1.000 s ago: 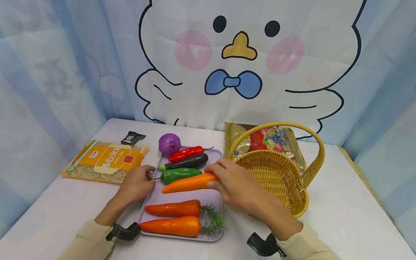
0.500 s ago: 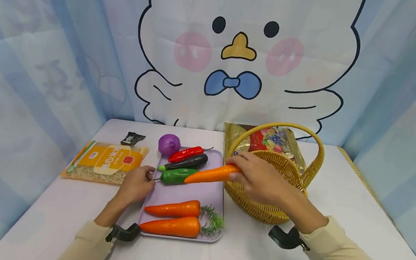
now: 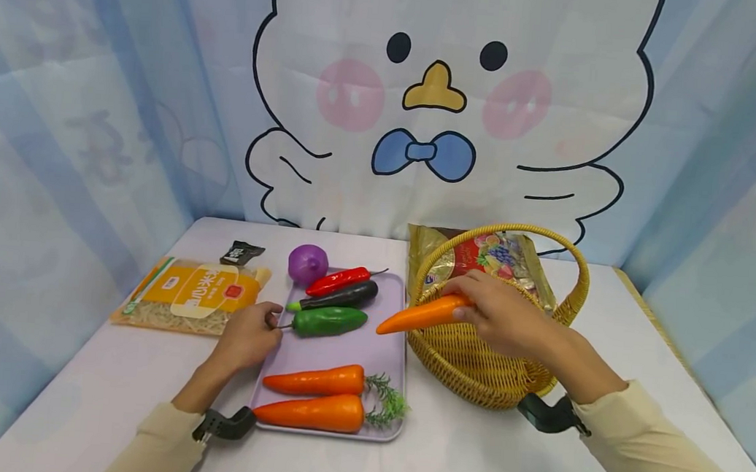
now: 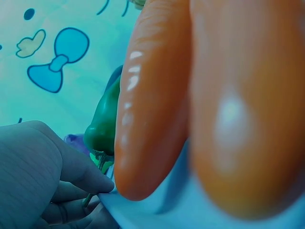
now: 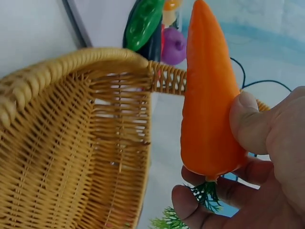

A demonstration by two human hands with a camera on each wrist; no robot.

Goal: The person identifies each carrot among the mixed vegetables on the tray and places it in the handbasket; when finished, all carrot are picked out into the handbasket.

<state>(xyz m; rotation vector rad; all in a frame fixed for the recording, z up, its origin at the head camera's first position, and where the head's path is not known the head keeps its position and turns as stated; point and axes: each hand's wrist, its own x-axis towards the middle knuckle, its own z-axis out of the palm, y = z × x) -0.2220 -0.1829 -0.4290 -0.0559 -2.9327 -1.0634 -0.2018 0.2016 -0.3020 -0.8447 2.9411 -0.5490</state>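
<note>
My right hand (image 3: 507, 317) grips an orange carrot (image 3: 421, 315) by its thick end, above the near-left rim of the yellow wicker basket (image 3: 467, 377). Its thumb presses the carrot's side in the right wrist view, with green leaves (image 5: 207, 195) among the fingers. At the lilac tray's (image 3: 337, 351) left edge, my left hand (image 3: 247, 335) pinches the rim, thumb on top. Two more carrots (image 3: 313, 411) lie at the tray's near end. A green pepper (image 3: 329, 322), a dark eggplant (image 3: 341, 294), a red chili (image 3: 338, 281) and a purple onion (image 3: 307, 264) are at its far end.
A bag of noodles (image 3: 192, 296) lies left of the tray, with a small black packet (image 3: 241, 253) behind it. Behind the basket is a gold and red snack bag (image 3: 482, 254). The basket's tall handle (image 3: 582, 279) arches over it. Printed curtains stand around the table.
My right hand has carried the carrot from above the tray rightward to the basket, leaving the green pepper in full view. The left hand has stayed at the tray's edge.
</note>
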